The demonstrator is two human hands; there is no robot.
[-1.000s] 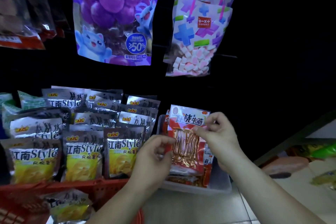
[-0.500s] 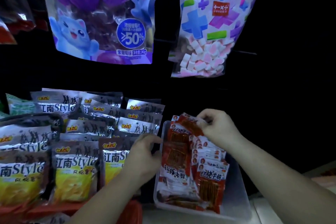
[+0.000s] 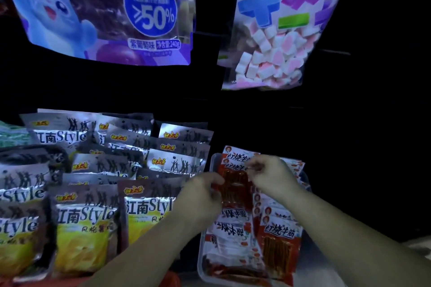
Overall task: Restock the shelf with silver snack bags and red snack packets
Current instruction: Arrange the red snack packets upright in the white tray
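Observation:
Several silver snack bags (image 3: pixel 88 216) with yellow fronts stand in rows on the lower left shelf. To their right, a clear tray (image 3: pixel 206 263) holds several red snack packets (image 3: pixel 279 242), some lying flat. My left hand (image 3: pixel 200 196) pinches the left edge of a red packet (image 3: pixel 235 189) at the tray's back half. My right hand (image 3: pixel 270 175) pinches the top right part of the same packet, with more red packets stacked behind it.
A purple grape-candy bag (image 3: pixel 105 11) and a marshmallow bag (image 3: pixel 275 30) hang above the shelf. A green pack (image 3: pixel 11 133) shows at the far left. The shelf back and the right side are dark.
The view has moved closer and lower. Both hands have brought the red packet down from in front of me into the tray, among the other packets.

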